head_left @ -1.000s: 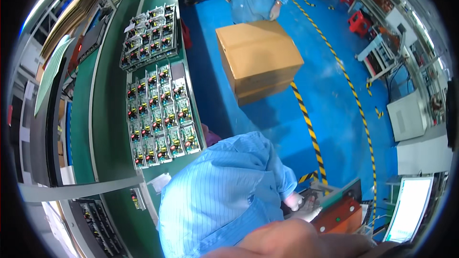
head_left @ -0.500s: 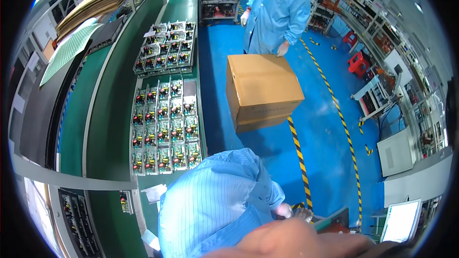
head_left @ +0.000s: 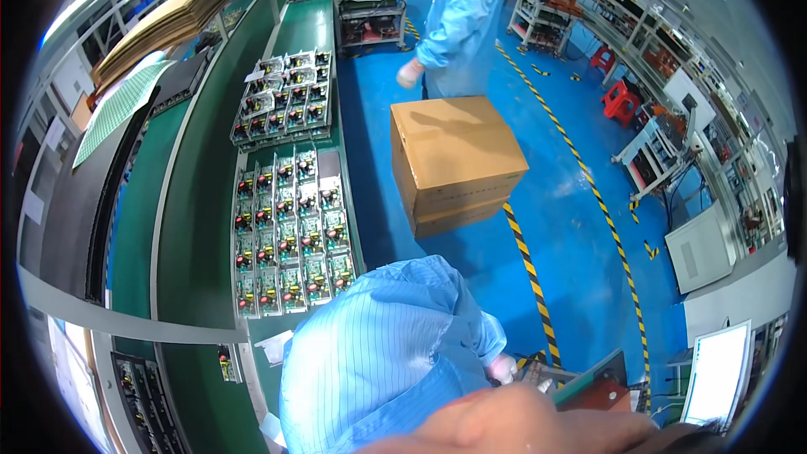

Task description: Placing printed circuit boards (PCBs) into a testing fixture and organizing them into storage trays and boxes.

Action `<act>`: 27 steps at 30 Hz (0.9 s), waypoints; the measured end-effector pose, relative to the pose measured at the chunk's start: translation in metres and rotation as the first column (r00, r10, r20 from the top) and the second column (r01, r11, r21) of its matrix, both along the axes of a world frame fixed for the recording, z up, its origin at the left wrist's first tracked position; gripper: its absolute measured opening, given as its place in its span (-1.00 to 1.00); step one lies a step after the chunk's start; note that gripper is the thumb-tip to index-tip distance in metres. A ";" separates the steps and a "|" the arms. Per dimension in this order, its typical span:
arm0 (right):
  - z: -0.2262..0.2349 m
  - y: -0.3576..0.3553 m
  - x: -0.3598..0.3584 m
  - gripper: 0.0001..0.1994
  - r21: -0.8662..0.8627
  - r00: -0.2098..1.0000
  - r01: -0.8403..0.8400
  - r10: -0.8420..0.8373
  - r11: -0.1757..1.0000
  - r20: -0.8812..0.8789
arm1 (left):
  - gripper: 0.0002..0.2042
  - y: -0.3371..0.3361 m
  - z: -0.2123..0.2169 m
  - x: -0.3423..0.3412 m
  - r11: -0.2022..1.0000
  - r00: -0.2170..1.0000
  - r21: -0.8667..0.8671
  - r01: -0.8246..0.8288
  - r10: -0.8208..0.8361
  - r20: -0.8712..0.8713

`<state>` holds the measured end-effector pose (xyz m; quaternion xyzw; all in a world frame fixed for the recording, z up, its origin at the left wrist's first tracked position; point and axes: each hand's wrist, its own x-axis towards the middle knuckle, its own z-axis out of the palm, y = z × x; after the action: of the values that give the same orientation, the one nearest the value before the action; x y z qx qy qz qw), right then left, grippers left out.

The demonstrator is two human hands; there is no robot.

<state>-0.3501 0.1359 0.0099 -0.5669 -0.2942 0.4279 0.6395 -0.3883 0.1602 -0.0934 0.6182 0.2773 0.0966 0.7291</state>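
My left arm in a blue striped sleeve comes up from the lower edge and bends back to the right. At its cuff shows my left hand [head_left: 502, 368] in a pale glove, its fingers mostly hidden. Close to it are a small whitish object [head_left: 545, 385], too unclear to name, and a dark panel with a green edge [head_left: 601, 382]. Whether the hand touches either, I cannot tell. My right hand is not in view. Left of my sleeve, rows of open-frame circuit board units [head_left: 290, 240] lie on a green conveyor [head_left: 304, 25].
Ahead on the blue floor stands a closed cardboard box [head_left: 458, 139], with a co-worker in a blue coat [head_left: 462, 25] behind it. More board units [head_left: 286, 97] are stacked farther along the conveyor. At right are red stools [head_left: 620, 102], a small cart [head_left: 656, 160] and a lit screen [head_left: 716, 374].
The co-worker has turned to the left, and a hand that was at the box's edge is off it. The view has shifted slightly; my left arm keeps nearly the same pose.
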 end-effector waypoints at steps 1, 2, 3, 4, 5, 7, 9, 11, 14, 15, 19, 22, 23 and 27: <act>-0.003 -0.004 -0.001 -0.68 -0.004 1.000 -0.007 0.007 1.000 0.001 | -0.76 -0.001 -0.005 0.001 1.000 1.000 0.013 -0.009 0.009 0.002; -0.006 -0.009 0.001 -0.68 -0.018 1.000 0.018 -0.018 1.000 0.000 | -0.74 -0.002 0.000 0.003 0.998 0.999 0.037 0.043 -0.042 -0.031; -0.009 -0.013 0.002 -0.68 -0.030 0.999 0.042 -0.042 0.999 0.002 | -0.71 -0.004 0.005 0.004 0.994 0.994 0.061 0.095 -0.091 -0.064; -0.011 -0.016 0.004 -0.67 -0.033 0.999 0.043 -0.043 0.999 -0.001 | -0.66 -0.004 0.011 0.002 0.982 0.983 0.120 0.144 -0.128 -0.130; -0.014 -0.018 0.003 -0.67 -0.037 0.999 0.039 -0.039 0.999 0.003 | -0.66 -0.004 0.015 0.001 0.982 0.983 0.119 0.146 -0.130 -0.131; -0.015 -0.023 0.004 -0.66 -0.042 0.999 0.044 -0.044 0.998 0.006 | -0.68 -0.008 0.022 0.001 0.998 0.994 -0.018 0.056 -0.058 -0.092; -0.014 -0.027 0.004 -0.66 -0.043 1.000 0.023 -0.023 0.999 0.009 | -0.68 -0.002 0.001 0.007 0.994 0.996 -0.100 0.036 -0.045 -0.082; -0.018 -0.030 0.005 -0.65 -0.053 0.999 0.044 -0.043 0.998 0.020 | -0.68 -0.002 0.006 0.005 0.979 0.996 -0.194 0.056 -0.069 -0.064; -0.021 -0.033 0.007 -0.64 -0.061 0.998 0.050 -0.049 0.997 0.028 | -0.68 -0.002 0.008 0.002 0.987 0.988 -0.089 0.132 -0.138 -0.069; -0.021 -0.034 0.007 -0.64 -0.065 0.998 0.048 -0.047 0.997 0.029 | -0.67 -0.004 0.007 0.004 0.986 0.979 -0.085 0.145 -0.156 -0.129; -0.024 -0.036 0.008 -0.62 -0.075 0.998 0.051 -0.049 0.996 0.032 | -0.71 -0.011 0.014 0.000 0.998 0.980 -0.049 0.046 -0.055 -0.191; -0.026 -0.036 0.008 -0.61 -0.082 0.998 0.055 -0.053 0.995 0.036 | -0.70 -0.009 0.016 -0.002 0.998 0.981 -0.045 0.053 -0.060 -0.182; -0.026 -0.036 0.009 -0.60 -0.083 0.998 0.057 -0.054 0.995 0.038 | -0.70 -0.008 0.016 -0.002 0.997 0.981 -0.047 0.059 -0.066 -0.181; -0.029 -0.037 0.011 -0.59 -0.086 0.997 0.063 -0.059 0.994 0.049 | -0.67 -0.004 0.018 -0.006 0.989 0.965 0.009 0.147 -0.141 -0.221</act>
<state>-0.3388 0.0993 -0.0188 -0.6128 -0.2726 0.4074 0.6198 -0.3941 0.1561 -0.0755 0.6526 0.3094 -0.0223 0.6913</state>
